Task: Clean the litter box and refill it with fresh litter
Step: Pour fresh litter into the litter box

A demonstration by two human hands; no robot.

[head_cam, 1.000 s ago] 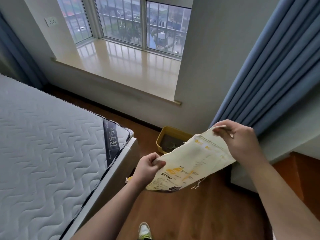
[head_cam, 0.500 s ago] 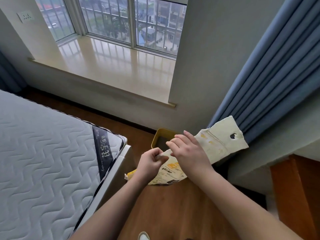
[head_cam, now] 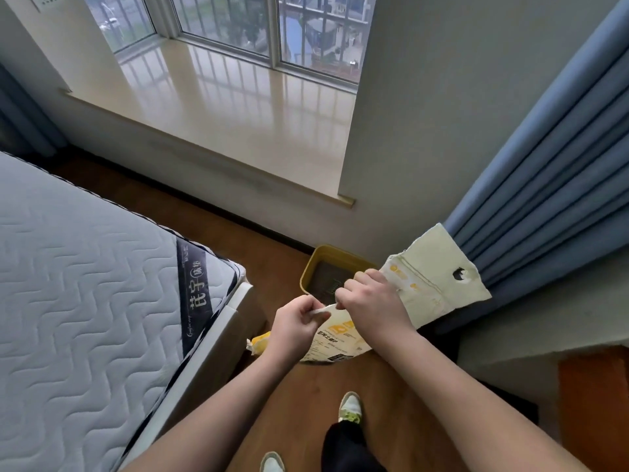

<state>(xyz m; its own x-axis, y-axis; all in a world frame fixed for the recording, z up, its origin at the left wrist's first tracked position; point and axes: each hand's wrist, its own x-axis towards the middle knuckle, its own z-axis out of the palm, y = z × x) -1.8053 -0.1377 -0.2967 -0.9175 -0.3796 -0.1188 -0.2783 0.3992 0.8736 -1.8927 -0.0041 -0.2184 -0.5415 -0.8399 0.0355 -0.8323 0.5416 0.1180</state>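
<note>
A pale cream litter bag (head_cam: 432,284) with yellow print hangs in front of me, its top flap with a punched hole sticking up to the right. My left hand (head_cam: 296,327) pinches a corner of the bag's edge. My right hand (head_cam: 372,301) grips the same edge just beside it, fingers curled. Behind the hands, a yellow litter box (head_cam: 318,262) sits on the floor in the corner, with dark grey litter inside. The bag and my right hand hide its right part.
A quilted mattress (head_cam: 85,301) on a bed frame fills the left. Blue curtains (head_cam: 551,172) hang at the right. A window sill (head_cam: 238,114) runs along the far wall. A yellow packet (head_cam: 258,344) lies on the wooden floor. My shoes (head_cam: 350,408) stand below.
My right hand left the bag's top flap and came down beside the left hand, closing on the bag's edge. The flap now stands free at the right. The view tilted downward.
</note>
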